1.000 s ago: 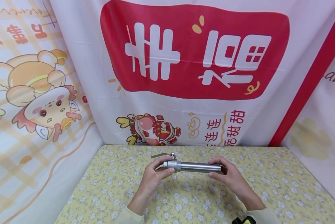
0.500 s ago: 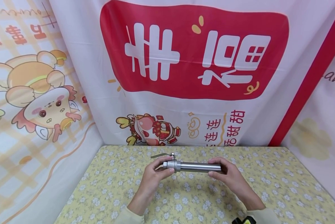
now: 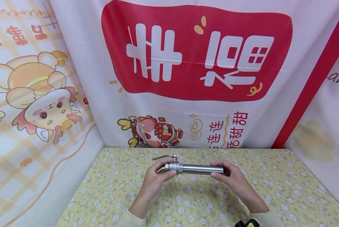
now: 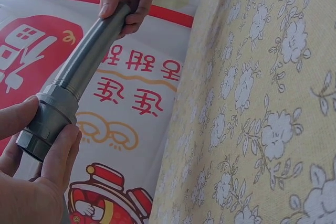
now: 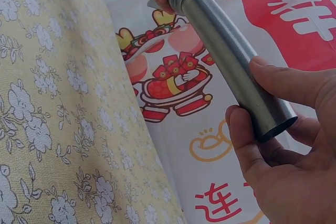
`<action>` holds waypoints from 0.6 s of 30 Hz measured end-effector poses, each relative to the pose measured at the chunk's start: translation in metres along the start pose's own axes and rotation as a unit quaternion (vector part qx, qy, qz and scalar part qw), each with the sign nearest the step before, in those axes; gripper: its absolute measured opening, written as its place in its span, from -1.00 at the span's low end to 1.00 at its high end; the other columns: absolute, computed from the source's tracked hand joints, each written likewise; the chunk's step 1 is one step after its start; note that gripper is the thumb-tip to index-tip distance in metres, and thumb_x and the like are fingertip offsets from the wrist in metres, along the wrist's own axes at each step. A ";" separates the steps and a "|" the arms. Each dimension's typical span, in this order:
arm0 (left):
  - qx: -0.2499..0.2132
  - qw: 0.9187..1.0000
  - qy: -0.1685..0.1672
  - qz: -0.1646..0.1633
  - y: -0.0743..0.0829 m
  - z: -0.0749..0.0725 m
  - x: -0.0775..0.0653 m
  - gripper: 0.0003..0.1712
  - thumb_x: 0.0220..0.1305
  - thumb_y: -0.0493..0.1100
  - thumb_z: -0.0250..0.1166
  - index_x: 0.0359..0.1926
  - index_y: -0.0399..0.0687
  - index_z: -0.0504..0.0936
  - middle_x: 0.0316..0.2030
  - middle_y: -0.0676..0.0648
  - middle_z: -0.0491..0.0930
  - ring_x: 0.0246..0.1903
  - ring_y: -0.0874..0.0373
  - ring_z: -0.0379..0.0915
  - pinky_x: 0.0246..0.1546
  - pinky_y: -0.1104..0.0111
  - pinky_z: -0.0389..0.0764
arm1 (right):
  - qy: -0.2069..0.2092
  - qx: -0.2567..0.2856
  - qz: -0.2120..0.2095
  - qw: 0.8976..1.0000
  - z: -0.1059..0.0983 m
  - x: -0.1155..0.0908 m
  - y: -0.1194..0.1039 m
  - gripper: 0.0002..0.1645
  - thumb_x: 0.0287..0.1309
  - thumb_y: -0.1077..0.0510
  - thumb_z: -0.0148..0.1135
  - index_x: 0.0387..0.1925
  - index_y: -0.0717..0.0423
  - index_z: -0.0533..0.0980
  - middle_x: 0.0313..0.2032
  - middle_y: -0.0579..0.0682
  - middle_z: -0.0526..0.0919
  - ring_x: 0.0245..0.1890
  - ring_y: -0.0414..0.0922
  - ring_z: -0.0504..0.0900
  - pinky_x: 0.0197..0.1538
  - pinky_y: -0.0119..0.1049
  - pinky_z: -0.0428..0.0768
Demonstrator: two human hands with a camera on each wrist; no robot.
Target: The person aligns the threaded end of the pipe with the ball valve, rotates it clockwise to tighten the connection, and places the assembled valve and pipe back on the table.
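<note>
A metal ball valve (image 3: pixel 174 167) with a flat lever handle (image 3: pixel 161 157) is joined to a straight steel pipe (image 3: pixel 200 169), and the two lie level in the head view. My left hand (image 3: pixel 155 176) grips the valve body, thumb at the front and fingers behind. At the pipe's far right end, my right hand (image 3: pixel 230 175) holds it between thumb and fingers. The right wrist view shows the pipe's open hollow end (image 5: pixel 277 128) among the right fingers. In the left wrist view the hexagonal valve end (image 4: pixel 32 145) shows between the left thumb and fingers.
Below the hands spreads a table with a yellow floral cloth (image 3: pixel 192 201). A white hanging cloth with a red panel (image 3: pixel 192 91) closes off the back. Printed cloths hang at the left (image 3: pixel 44 157) and right (image 3: pixel 322 132). A black-and-yellow object (image 3: pixel 246 223) sits by the right sleeve.
</note>
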State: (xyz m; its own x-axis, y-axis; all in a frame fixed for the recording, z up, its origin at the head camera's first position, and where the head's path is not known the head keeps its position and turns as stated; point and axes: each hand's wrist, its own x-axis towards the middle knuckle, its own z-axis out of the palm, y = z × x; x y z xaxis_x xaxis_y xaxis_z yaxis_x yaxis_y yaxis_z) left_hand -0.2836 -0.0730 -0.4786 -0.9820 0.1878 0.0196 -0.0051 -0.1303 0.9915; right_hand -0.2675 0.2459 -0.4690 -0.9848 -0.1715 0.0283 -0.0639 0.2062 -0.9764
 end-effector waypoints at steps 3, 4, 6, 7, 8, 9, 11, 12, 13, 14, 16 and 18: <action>-0.003 1.000 0.000 0.002 0.000 0.000 0.000 -0.42 0.29 -0.22 0.59 0.32 -0.05 0.71 0.40 -0.17 0.55 0.23 -0.03 0.69 0.18 0.30 0.75 | 0.002 -0.002 0.001 1.000 0.000 0.000 0.000 -0.40 0.42 0.10 0.48 0.37 0.20 0.53 0.22 0.18 0.62 0.00 -0.14 0.71 -0.01 -0.29 0.76; -0.004 1.000 0.000 0.003 0.000 0.000 0.000 -0.42 0.29 -0.23 0.59 0.32 -0.05 0.71 0.39 -0.17 0.55 0.22 -0.03 0.69 0.18 0.30 0.75 | 0.003 -0.002 0.002 1.000 0.000 0.000 0.000 -0.40 0.42 0.09 0.48 0.37 0.20 0.53 0.22 0.18 0.62 0.00 -0.14 0.71 -0.01 -0.29 0.76; -0.004 1.000 0.001 0.004 0.000 0.000 0.000 -0.42 0.29 -0.23 0.59 0.32 -0.05 0.71 0.40 -0.17 0.55 0.22 -0.03 0.69 0.18 0.31 0.76 | 0.005 -0.003 0.004 1.000 0.000 0.000 0.000 -0.40 0.42 0.09 0.48 0.37 0.19 0.54 0.22 0.17 0.62 0.00 -0.15 0.71 -0.01 -0.29 0.76; -0.004 1.000 0.001 0.003 0.000 0.000 0.000 -0.42 0.29 -0.23 0.59 0.32 -0.05 0.71 0.40 -0.17 0.55 0.22 -0.03 0.69 0.18 0.31 0.76 | 0.006 -0.004 0.005 1.000 0.000 0.000 0.000 -0.40 0.42 0.09 0.48 0.37 0.19 0.54 0.22 0.17 0.62 0.00 -0.15 0.71 -0.01 -0.29 0.75; -0.004 1.000 0.002 0.003 0.000 0.000 0.000 -0.42 0.28 -0.23 0.59 0.32 -0.05 0.71 0.40 -0.17 0.55 0.22 -0.03 0.69 0.17 0.31 0.76 | 0.008 -0.005 0.006 1.000 0.000 -0.001 0.000 -0.40 0.42 0.08 0.48 0.38 0.18 0.54 0.22 0.16 0.63 0.00 -0.15 0.70 -0.01 -0.29 0.75; -0.004 1.000 0.002 0.002 0.000 0.000 0.000 -0.42 0.29 -0.23 0.59 0.32 -0.05 0.71 0.40 -0.16 0.55 0.22 -0.03 0.69 0.17 0.31 0.76 | 0.008 -0.005 0.008 1.000 0.000 -0.001 0.000 -0.40 0.42 0.07 0.48 0.38 0.18 0.54 0.22 0.16 0.63 0.00 -0.14 0.70 -0.01 -0.29 0.75; -0.003 1.000 0.002 0.002 0.000 0.001 0.000 -0.42 0.29 -0.22 0.59 0.32 -0.06 0.71 0.41 -0.16 0.55 0.22 -0.02 0.69 0.17 0.32 0.76 | 0.011 -0.006 0.012 1.000 0.000 -0.001 -0.001 -0.40 0.43 0.06 0.47 0.38 0.16 0.55 0.23 0.16 0.62 0.00 -0.14 0.70 0.00 -0.29 0.75; -0.003 1.000 0.002 0.001 0.001 0.000 0.000 -0.42 0.29 -0.22 0.59 0.32 -0.05 0.71 0.41 -0.16 0.55 0.22 -0.02 0.69 0.17 0.32 0.76 | 0.012 -0.006 0.014 1.000 0.000 0.000 -0.001 -0.40 0.43 0.05 0.47 0.38 0.16 0.55 0.23 0.16 0.62 0.00 -0.14 0.70 0.00 -0.29 0.74; -0.003 1.000 0.002 0.001 0.001 0.000 0.000 -0.42 0.28 -0.22 0.59 0.32 -0.05 0.71 0.40 -0.16 0.55 0.22 -0.03 0.69 0.17 0.32 0.76 | 0.013 -0.007 0.015 1.000 0.001 0.000 -0.001 -0.41 0.43 0.05 0.47 0.38 0.15 0.55 0.23 0.16 0.62 0.00 -0.14 0.69 0.00 -0.29 0.74; -0.003 1.000 0.002 0.001 0.001 0.000 -0.001 -0.42 0.28 -0.22 0.59 0.32 -0.05 0.71 0.40 -0.17 0.55 0.22 -0.03 0.69 0.17 0.31 0.76 | 0.014 -0.007 0.017 1.000 0.001 0.000 -0.001 -0.41 0.44 0.04 0.47 0.38 0.15 0.56 0.23 0.15 0.62 0.00 -0.14 0.69 0.00 -0.29 0.74; -0.002 1.000 0.001 0.002 0.001 0.000 0.000 -0.42 0.29 -0.22 0.60 0.32 -0.05 0.71 0.40 -0.17 0.55 0.21 -0.03 0.69 0.17 0.31 0.76 | 0.016 -0.007 0.018 1.000 0.001 0.000 -0.001 -0.42 0.44 0.03 0.46 0.37 0.14 0.56 0.23 0.15 0.62 0.00 -0.14 0.69 0.00 -0.29 0.74; 0.000 1.000 0.001 0.002 0.001 0.000 0.000 -0.42 0.29 -0.21 0.60 0.32 -0.05 0.71 0.40 -0.16 0.55 0.21 -0.02 0.70 0.17 0.32 0.76 | 0.018 -0.007 0.018 1.000 0.001 0.000 -0.001 -0.42 0.45 0.03 0.46 0.37 0.14 0.57 0.23 0.15 0.63 -0.01 -0.14 0.69 0.00 -0.29 0.74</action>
State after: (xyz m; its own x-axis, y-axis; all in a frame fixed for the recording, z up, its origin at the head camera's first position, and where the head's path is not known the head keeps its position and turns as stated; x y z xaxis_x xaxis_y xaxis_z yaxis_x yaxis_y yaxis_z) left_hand -0.2831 -0.0727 -0.4778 -0.9825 0.1845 0.0241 -0.0004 -0.1320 0.9913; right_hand -0.2671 0.2451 -0.4683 -0.9917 -0.1286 0.0011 -0.0304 0.2261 -0.9736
